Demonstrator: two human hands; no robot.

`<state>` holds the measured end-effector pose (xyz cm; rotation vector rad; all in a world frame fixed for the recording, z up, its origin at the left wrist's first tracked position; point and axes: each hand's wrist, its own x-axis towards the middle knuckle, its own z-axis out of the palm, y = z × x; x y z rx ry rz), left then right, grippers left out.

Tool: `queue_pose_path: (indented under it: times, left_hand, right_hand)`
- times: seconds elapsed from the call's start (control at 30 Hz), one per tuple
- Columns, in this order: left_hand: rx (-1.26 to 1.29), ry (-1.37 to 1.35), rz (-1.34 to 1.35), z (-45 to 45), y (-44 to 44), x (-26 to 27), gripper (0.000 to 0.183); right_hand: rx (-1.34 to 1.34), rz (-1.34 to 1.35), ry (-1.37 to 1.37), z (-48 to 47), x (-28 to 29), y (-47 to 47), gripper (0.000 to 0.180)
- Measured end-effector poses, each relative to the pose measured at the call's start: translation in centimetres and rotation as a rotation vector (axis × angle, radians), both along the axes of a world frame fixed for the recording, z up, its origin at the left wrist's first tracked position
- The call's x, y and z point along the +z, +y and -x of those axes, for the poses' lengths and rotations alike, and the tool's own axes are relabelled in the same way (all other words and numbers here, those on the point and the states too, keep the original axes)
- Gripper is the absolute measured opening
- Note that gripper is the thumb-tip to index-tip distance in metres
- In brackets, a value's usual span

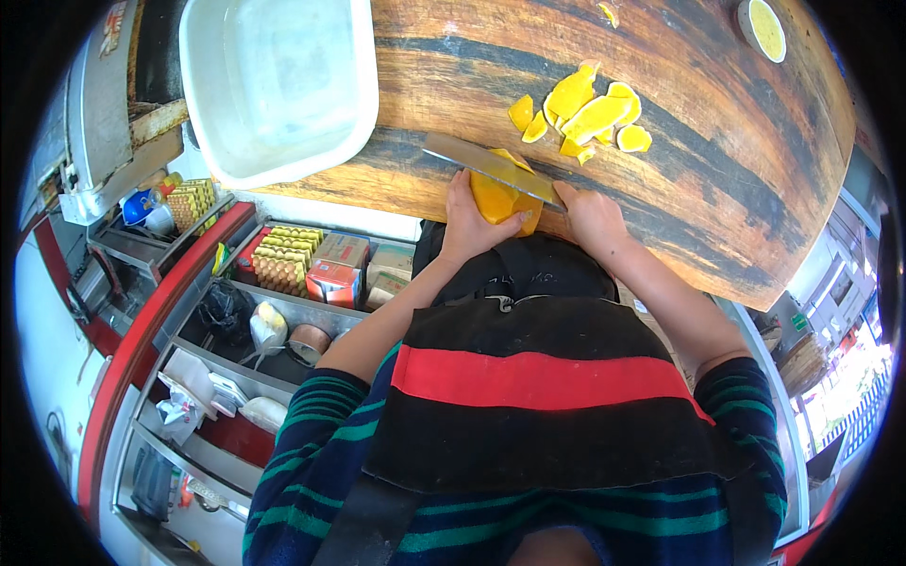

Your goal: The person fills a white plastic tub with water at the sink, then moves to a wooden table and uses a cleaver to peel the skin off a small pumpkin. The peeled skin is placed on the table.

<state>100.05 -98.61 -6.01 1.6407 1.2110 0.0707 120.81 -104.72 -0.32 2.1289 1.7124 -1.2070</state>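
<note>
My left hand [472, 230] grips a chunk of orange-fleshed squash [492, 200], probably pumpkin, at the near edge of a wooden board [439, 99]. In my right hand [593, 218] is the handle end of a wide-bladed knife [481, 161], a cleaver by its shape. Its blade lies slantwise across the top of the chunk, pointing to the upper left. A strip of peel [513, 159] shows just beyond the blade. Farther off on the board lies a loose heap of cut peel pieces [594, 113], orange with pale edges. The knife's handle is mostly hidden by my fingers.
A white plastic basin [279, 177] stands at the board's left. At the far right is a small bowl [766, 30] with yellowish contents. Metal shelves at lower left carry egg trays [287, 262], cardboard boxes [340, 265] and a black plastic bag [225, 310].
</note>
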Motion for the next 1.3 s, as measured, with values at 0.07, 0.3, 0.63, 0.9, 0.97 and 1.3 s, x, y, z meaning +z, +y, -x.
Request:
queue_pose_path:
  times: [0.07, 0.3, 0.63, 0.9, 0.97, 1.3]
  left_hand:
    - [0.008, -0.008, 0.006, 0.1, -0.1, -0.1, 0.104]
    - [-0.009, 0.027, -0.036, 0.2, -0.3, -0.1, 0.108]
    - [0.151, -0.055, -0.028, -0.4, -0.5, -0.2, 0.100]
    - [0.515, -0.139, 0.339, -1.9, 0.5, -1.5, 0.098]
    - [0.511, -0.045, 0.302, -2.0, 0.8, -1.8, 0.096]
    - [0.017, -0.099, 0.015, -2.1, 2.6, 0.0, 0.020]
  right_hand:
    - [-0.007, 0.034, 0.035, -0.5, -0.8, 0.8, 0.030]
    - [0.017, 0.137, 0.159, -0.7, -4.5, 4.3, 0.023]
    - [-0.613, 0.135, 0.525, -1.6, -5.0, 2.7, 0.026]
    - [-0.454, -0.291, 0.200, -0.7, -3.6, 3.4, 0.029]
    - [-0.340, -0.180, 0.100, -1.6, -1.5, 3.0, 0.031]
    - [0.025, -0.297, -0.023, -1.7, 3.4, -0.2, 0.044]
